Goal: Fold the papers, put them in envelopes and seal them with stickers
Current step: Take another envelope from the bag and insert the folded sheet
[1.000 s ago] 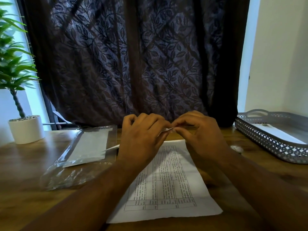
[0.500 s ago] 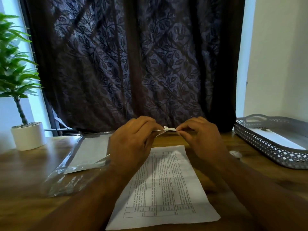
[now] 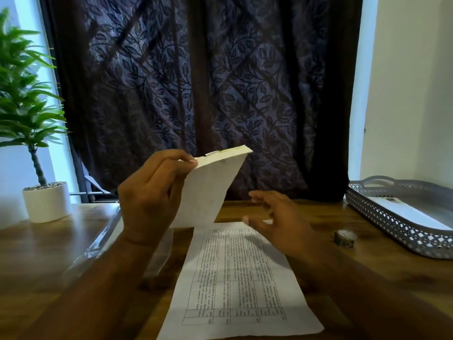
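Envelope, white, probably light and limp, pinched at its top corner by left hand above the table; right hand fingers slack, empty, over printed paper, thin, likely best lifted by an edge.

I see my left hand pinching a white paper envelope above the printed paper sheet; my right hand hovers open.

Envelope in left hand, up off the table; printed sheet lies flat below both hands, right hand over its far end. Plastic sleeve and potted plant left of left hand. Tape roll, then tray, right of right hand.
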